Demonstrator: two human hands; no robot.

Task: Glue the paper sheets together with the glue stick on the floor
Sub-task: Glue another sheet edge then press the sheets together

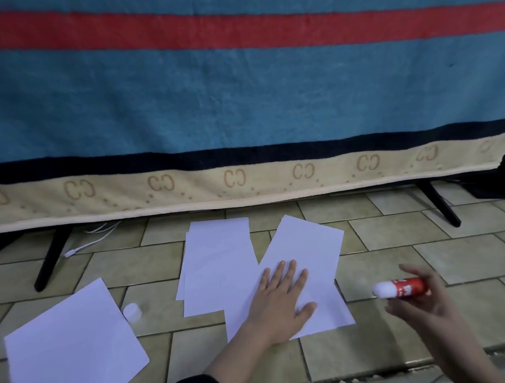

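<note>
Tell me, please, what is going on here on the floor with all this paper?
A person is gluing paper sheets on the tiled floor. The left hand presses flat on the overlapping sheets, while the right hand holds an uncapped glue stick just beside them. A white cap lies on the tiles, with another stack and a loose sheet nearby.

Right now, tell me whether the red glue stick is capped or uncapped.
Uncapped: the red glue stick in the right hand shows its bare white tip, and a small white cap lies on the tiled floor.
</note>
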